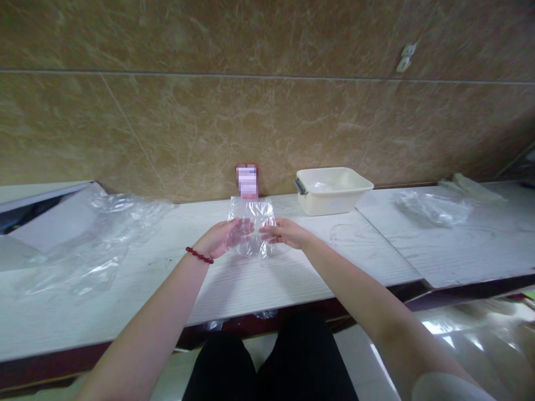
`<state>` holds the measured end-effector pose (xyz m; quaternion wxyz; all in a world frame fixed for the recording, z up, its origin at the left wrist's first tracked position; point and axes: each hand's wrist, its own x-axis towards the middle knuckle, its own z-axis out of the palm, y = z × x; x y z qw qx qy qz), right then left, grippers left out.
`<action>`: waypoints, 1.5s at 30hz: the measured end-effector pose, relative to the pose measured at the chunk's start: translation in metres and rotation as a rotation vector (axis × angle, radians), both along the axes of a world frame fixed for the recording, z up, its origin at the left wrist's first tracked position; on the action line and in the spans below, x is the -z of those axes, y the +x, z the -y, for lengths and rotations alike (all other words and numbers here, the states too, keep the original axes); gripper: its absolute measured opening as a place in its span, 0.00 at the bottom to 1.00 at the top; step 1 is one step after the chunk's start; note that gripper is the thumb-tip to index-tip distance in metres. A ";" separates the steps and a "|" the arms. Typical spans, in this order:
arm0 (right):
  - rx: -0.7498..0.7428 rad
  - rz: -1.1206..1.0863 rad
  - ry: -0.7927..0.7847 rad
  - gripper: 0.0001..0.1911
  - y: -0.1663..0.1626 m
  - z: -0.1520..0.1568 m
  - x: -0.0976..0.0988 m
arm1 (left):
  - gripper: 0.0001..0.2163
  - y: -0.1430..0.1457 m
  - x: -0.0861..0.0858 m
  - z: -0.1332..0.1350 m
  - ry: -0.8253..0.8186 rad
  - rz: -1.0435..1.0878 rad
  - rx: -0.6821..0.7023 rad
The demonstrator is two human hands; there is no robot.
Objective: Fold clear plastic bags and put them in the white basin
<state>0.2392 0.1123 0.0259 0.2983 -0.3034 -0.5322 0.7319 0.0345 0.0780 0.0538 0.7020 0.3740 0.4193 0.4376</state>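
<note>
A clear plastic bag (252, 214) is stretched between my two hands above the white tabletop (234, 289). My left hand (223, 236), with a red bead bracelet at its wrist, grips the bag's left side; its fingers show through the film. At the right side, my right hand (288, 231) has its thumb on top and its fingers behind the bag. Just beyond the bag, a phone (247, 179) with a blurred screen leans upright against the wall.
A cream plastic bin (334, 200) with a grey handle stands right of the bag, clear film inside. Clear plastic bags (434, 207) lie farther right. More plastic film (92, 262) spreads at left, beside an open white box (50, 223). The marbled wall (188, 128) bounds the table's back.
</note>
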 end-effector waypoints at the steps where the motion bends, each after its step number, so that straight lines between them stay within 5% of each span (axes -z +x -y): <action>1: 0.019 0.049 -0.009 0.08 -0.004 -0.006 0.001 | 0.11 -0.002 0.006 -0.006 -0.009 0.005 -0.007; 8: 0.117 0.203 -0.095 0.07 -0.027 -0.043 0.023 | 0.12 -0.019 0.045 -0.039 -0.110 -0.028 -0.029; 14: 0.115 0.249 -0.075 0.09 -0.025 -0.049 0.035 | 0.09 -0.023 0.061 -0.046 -0.110 0.001 0.041; 26: 0.228 0.098 -0.036 0.10 -0.023 -0.053 0.046 | 0.08 -0.016 0.064 -0.047 -0.088 0.024 -0.061; 34: 0.294 0.062 -0.041 0.07 -0.024 -0.050 0.042 | 0.16 -0.023 0.069 -0.048 0.053 0.070 0.032; 39: 0.331 0.082 0.036 0.06 -0.025 -0.051 0.042 | 0.06 -0.026 0.074 -0.050 0.052 0.037 -0.062; 45: 0.420 0.131 0.209 0.09 -0.024 -0.057 0.047 | 0.05 -0.030 0.063 -0.044 0.060 0.201 0.090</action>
